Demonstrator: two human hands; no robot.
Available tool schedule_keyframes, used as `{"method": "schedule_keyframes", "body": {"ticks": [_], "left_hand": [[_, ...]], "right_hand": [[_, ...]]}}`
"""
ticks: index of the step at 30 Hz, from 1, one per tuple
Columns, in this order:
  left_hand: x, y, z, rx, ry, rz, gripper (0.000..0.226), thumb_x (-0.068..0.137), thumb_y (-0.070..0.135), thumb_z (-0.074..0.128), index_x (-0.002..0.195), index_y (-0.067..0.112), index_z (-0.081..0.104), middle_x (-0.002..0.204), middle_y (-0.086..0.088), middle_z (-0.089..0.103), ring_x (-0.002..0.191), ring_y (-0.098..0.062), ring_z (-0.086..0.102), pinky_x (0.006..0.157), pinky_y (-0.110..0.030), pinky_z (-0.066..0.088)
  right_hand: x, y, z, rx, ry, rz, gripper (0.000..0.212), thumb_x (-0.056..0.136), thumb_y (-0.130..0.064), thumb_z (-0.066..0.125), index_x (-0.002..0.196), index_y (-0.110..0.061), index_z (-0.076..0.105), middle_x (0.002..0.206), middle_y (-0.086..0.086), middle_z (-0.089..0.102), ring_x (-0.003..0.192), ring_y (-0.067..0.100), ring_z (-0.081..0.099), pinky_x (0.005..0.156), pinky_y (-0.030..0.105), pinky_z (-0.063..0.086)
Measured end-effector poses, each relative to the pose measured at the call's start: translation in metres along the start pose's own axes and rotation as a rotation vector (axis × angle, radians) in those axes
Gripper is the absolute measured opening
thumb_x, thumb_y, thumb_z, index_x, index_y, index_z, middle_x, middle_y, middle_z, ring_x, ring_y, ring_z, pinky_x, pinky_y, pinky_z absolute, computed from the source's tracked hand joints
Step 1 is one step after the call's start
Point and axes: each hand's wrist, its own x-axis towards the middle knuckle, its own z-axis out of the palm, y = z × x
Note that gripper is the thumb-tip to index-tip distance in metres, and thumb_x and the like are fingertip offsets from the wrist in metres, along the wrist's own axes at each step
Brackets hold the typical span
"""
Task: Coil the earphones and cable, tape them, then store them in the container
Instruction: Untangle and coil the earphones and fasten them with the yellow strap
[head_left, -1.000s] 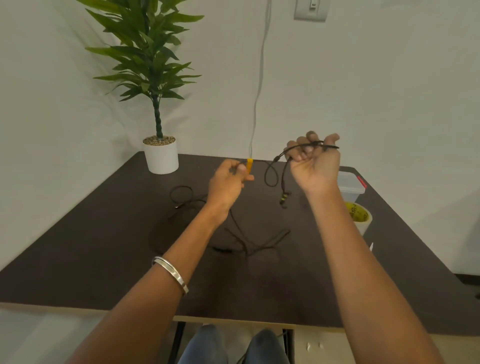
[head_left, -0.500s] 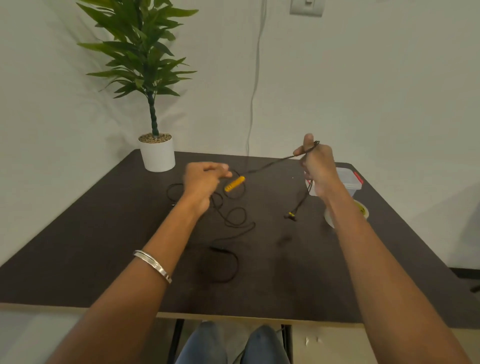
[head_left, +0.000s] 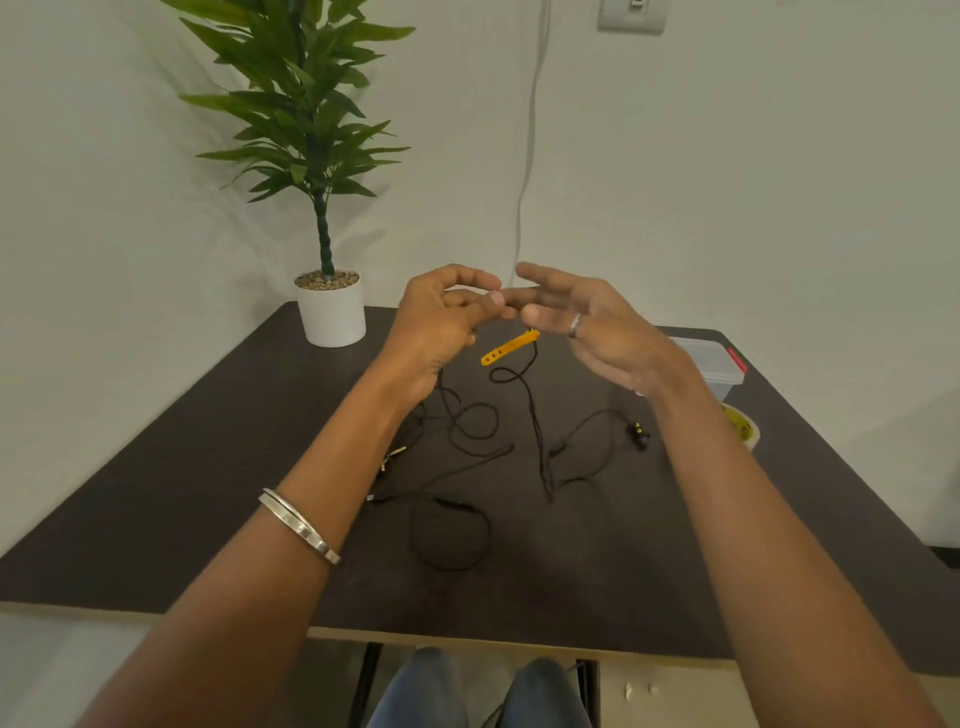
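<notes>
Two hands raised above a tangled black cable (head_left: 470, 434) on a dark counter (head_left: 182, 467).

Frame centre: left hand (head_left: 439, 322) with curled fingers pinching the cable; right hand (head_left: 597, 325) open, holding nothing. An orange remote (head_left: 509, 348) hangs just below them. Container (head_left: 714, 364) and tape (head_left: 743, 428) sit right, behind the right forearm; plant (head_left: 327, 306) upper left.

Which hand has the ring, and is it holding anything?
The right hand, ring on a finger, fingers extended, apparently holding nothing. The left hand wears no ring; its wrist has a bracelet.

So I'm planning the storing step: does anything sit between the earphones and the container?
Nothing on the table does: the earphones lie loose mid-table and the container stands far right. The right forearm crosses above that stretch.
</notes>
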Motion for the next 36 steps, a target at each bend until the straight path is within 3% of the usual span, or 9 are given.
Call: {"method": "schedule_keyframes", "body": {"ticks": [5, 13, 15, 18, 21, 23, 27, 33, 36], "left_hand": [[-0.004, -0.002, 0.001, -0.031, -0.01, -0.03, 0.013, 0.085, 0.016, 0.071, 0.094, 0.009, 0.064, 0.069, -0.005, 0.072, 0.05, -0.003, 0.054, 0.05, -0.014, 0.039], [-0.013, -0.023, -0.021, 0.16, -0.173, -0.206, 0.016, 0.087, 0.021, 0.069, 0.085, 0.006, 0.074, 0.067, 0.001, 0.071, 0.047, -0.004, 0.043, 0.044, -0.017, 0.033], [-0.015, -0.027, -0.021, 0.168, -0.186, -0.231, 0.018, 0.088, 0.023, 0.068, 0.087, 0.006, 0.074, 0.06, 0.003, 0.067, 0.047, -0.005, 0.045, 0.044, -0.017, 0.034], [-0.016, -0.029, -0.01, 0.139, -0.184, -0.229, 0.019, 0.091, 0.022, 0.064, 0.084, 0.007, 0.072, 0.059, 0.004, 0.064, 0.048, -0.006, 0.049, 0.045, -0.017, 0.038], [-0.018, -0.027, 0.003, 0.139, -0.2, -0.199, 0.022, 0.094, 0.021, 0.059, 0.081, 0.007, 0.069, 0.06, 0.001, 0.062, 0.048, -0.008, 0.054, 0.045, -0.018, 0.042], [-0.019, -0.025, 0.005, 0.133, -0.203, -0.179, 0.022, 0.095, 0.021, 0.058, 0.08, 0.007, 0.068, 0.059, 0.001, 0.06, 0.048, -0.009, 0.055, 0.044, -0.018, 0.042], [-0.02, -0.025, -0.008, 0.106, -0.247, -0.2, 0.021, 0.091, 0.023, 0.063, 0.085, 0.005, 0.073, 0.058, 0.001, 0.059, 0.051, -0.01, 0.053, 0.056, -0.023, 0.051], [-0.029, -0.035, -0.023, 0.115, -0.286, -0.276, 0.016, 0.09, 0.014, 0.065, 0.09, -0.001, 0.071, 0.06, -0.004, 0.056, 0.045, -0.009, 0.043, 0.041, -0.022, 0.04], [-0.033, -0.043, -0.025, 0.073, -0.219, -0.309, 0.022, 0.094, 0.02, 0.058, 0.089, 0.002, 0.071, 0.057, -0.001, 0.053, 0.039, -0.006, 0.033, 0.035, -0.018, 0.024]], "right_hand": [[-0.009, 0.002, -0.001, -0.081, 0.031, 0.06, 0.017, 0.093, -0.003, 0.058, 0.105, 0.004, 0.067, 0.061, 0.004, 0.06, 0.052, 0.012, 0.053, 0.059, 0.028, 0.055], [-0.017, 0.032, -0.063, -0.472, 0.851, 0.148, 0.025, 0.088, 0.003, 0.047, 0.085, -0.005, 0.07, 0.068, 0.005, 0.064, 0.068, 0.02, 0.061, 0.069, 0.033, 0.054], [-0.02, 0.033, -0.064, -0.724, 0.731, 0.275, 0.023, 0.088, 0.001, 0.052, 0.102, 0.0, 0.07, 0.094, 0.013, 0.071, 0.094, 0.028, 0.065, 0.08, 0.026, 0.047], [-0.024, 0.02, -0.041, -0.971, 0.176, 0.274, 0.055, 0.086, -0.016, 0.069, 0.137, -0.01, 0.05, 0.142, 0.008, 0.049, 0.135, 0.025, 0.04, 0.109, 0.031, 0.031], [-0.024, 0.004, -0.004, -0.637, -0.174, 0.167, 0.065, 0.082, -0.019, 0.074, 0.141, -0.018, 0.045, 0.139, -0.009, 0.048, 0.132, 0.004, 0.039, 0.106, 0.017, 0.031], [-0.018, 0.007, 0.01, -0.613, -0.226, 0.096, 0.035, 0.086, -0.013, 0.069, 0.121, -0.012, 0.064, 0.115, -0.003, 0.068, 0.11, 0.011, 0.062, 0.099, 0.024, 0.045], [-0.018, 0.013, -0.003, -0.524, 0.057, 0.023, 0.019, 0.095, -0.011, 0.056, 0.087, -0.008, 0.073, 0.06, 0.003, 0.066, 0.065, 0.017, 0.062, 0.077, 0.036, 0.051], [-0.024, 0.028, -0.037, 0.026, 0.853, 0.11, 0.026, 0.09, 0.005, 0.046, 0.072, -0.002, 0.064, 0.065, 0.011, 0.056, 0.046, 0.017, 0.052, 0.048, 0.025, 0.05], [-0.026, 0.042, -0.055, -0.133, 1.017, 0.269, 0.028, 0.087, 0.005, 0.049, 0.061, -0.003, 0.056, 0.058, 0.009, 0.052, 0.041, 0.015, 0.049, 0.049, 0.028, 0.05]]}}
